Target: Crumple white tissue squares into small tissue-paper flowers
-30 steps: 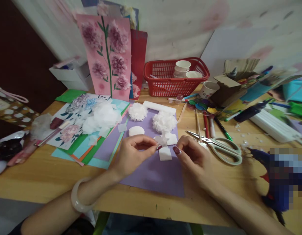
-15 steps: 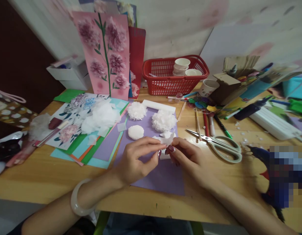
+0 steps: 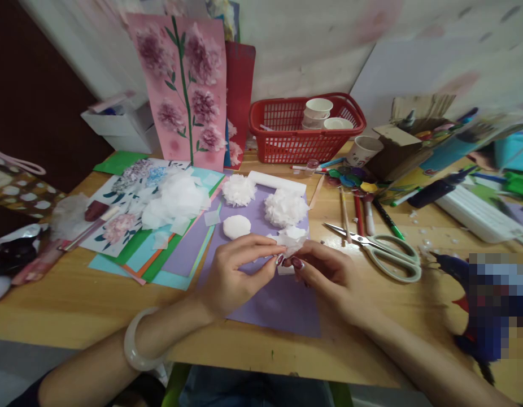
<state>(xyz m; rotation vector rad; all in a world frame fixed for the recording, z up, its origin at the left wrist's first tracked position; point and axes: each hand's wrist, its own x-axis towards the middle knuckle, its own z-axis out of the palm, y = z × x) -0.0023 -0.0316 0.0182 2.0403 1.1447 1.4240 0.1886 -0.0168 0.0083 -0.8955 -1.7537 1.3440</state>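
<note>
Your left hand (image 3: 238, 277) and right hand (image 3: 331, 274) come close together at the fingertips, both pinching a thin white paper piece (image 3: 292, 240) above the purple sheet (image 3: 278, 314). Just beyond it sits one ruffled white flower (image 3: 286, 207) (a smaller ruffled flower (image 3: 238, 190) lies farther left, behind a white oval pad (image 3: 236, 227)), and scissors (image 3: 392, 257) lie to your right.

Creased white tissue (image 3: 290, 243) above purple paper (image 3: 278, 312)
</note>
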